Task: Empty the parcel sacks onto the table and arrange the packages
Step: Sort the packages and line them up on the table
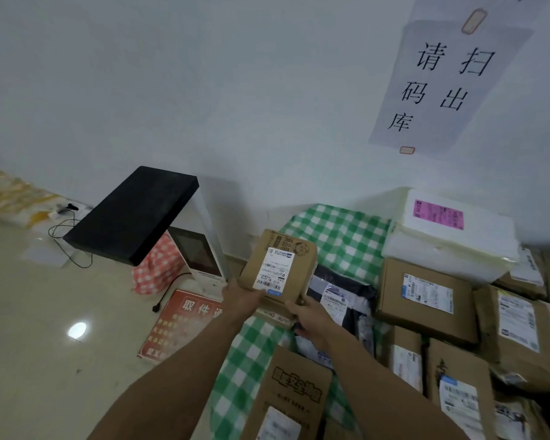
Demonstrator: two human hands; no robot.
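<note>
Checked tablecloth (340, 236) crowded with parcels (426, 296); your left hand (240, 296) and right hand (308, 319) clasp one small box (280, 268) label-up (probably to read it).

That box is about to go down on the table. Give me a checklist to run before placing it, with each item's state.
1. Two-handed hold: left hand and right hand grip the cardboard box at its near end: ok.
2. Shipping label faces up: ok.
3. Bare green checked cloth beyond the box to set it on: ok.
4. Nearer spot: black mailer bag lies right beside the held box, crowding it: not ok.
5. White foam box on the right sits steady: cannot tell.
</note>
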